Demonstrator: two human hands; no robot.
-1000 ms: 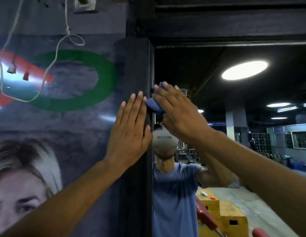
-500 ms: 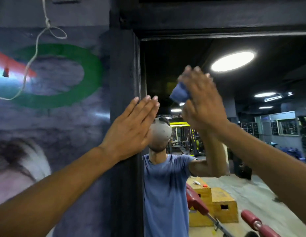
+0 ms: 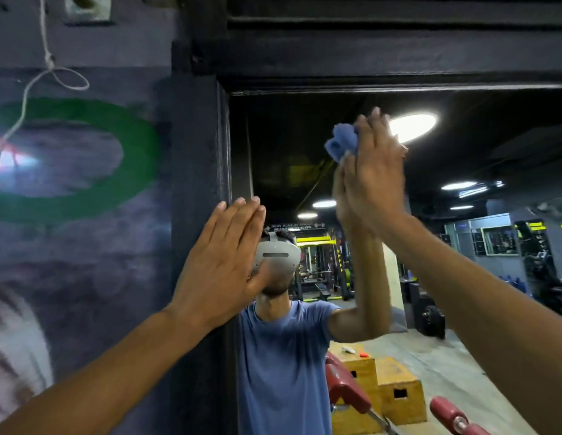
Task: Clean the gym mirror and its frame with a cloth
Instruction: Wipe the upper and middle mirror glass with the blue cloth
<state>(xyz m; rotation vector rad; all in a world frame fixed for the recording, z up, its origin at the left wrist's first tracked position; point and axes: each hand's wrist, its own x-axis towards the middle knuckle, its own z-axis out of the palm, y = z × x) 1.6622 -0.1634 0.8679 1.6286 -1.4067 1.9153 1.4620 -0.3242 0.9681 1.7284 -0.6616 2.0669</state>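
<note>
The gym mirror fills the right half of the head view, edged by a black frame on its left and top. My right hand presses a crumpled blue cloth flat against the glass in the upper middle, fingers straight. My left hand lies flat with straight fingers across the frame's inner edge, lower and to the left. Most of the cloth is hidden behind my right palm.
A painted wall with a green ring and a hanging white cord lies left of the frame. Red padded rollers of a gym machine sit low, close to the glass. The mirror reflects yellow wooden boxes.
My right hand has carried the cloth from the frame's inner edge rightward and up across the glass. My left hand has stayed flat on the frame.
</note>
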